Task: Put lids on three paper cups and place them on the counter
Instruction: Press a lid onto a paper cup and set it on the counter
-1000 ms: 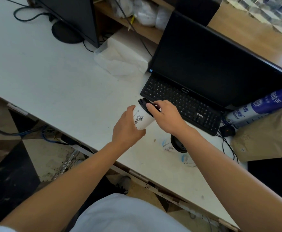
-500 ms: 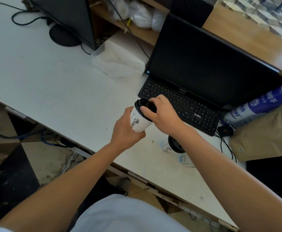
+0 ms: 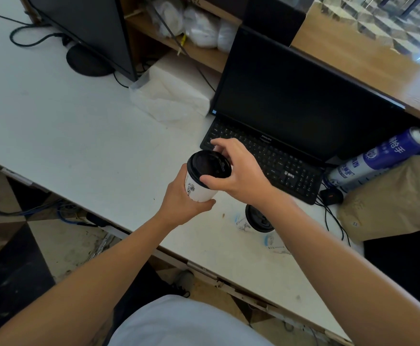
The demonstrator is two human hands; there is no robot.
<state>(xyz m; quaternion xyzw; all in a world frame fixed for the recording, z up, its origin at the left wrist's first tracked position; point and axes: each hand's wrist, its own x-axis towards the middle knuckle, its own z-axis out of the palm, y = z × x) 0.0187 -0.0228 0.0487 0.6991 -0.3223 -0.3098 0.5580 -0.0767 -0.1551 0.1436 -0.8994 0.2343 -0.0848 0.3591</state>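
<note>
1. Paper cup (image 3: 198,189): white with a dark print, held in the air over the white counter (image 3: 66,126), just in front of the keyboard (image 3: 266,161). Tilted, top leaning toward the camera.
2. Black lid (image 3: 207,164): sits on the cup's mouth. Can't tell if it's seated all the way round.
3. Left hand (image 3: 184,203): closed around the cup's lower body from below and behind, thumb across the near side.
4. Right hand (image 3: 239,171): clamped on the lid, thumb on the near rim, fingers (image 3: 220,143) curled over the far rim.
5. Second cup with lid (image 3: 257,219): stands on the counter under the right forearm, partly hidden by it. White, black lid on.
6. A third white shape with blue print, close to the second cup at the forearm's edge, is mostly hidden; can't tell what it is.
7. Keyboard is black, tucked under a dark monitor (image 3: 303,96).
8. Blue spray can (image 3: 378,158) lies right of the keyboard, against a brown paper bag (image 3: 391,203).
9. Tissue pack (image 3: 169,96) left of the monitor; second monitor (image 3: 89,28) at far left, on a round base.
</note>
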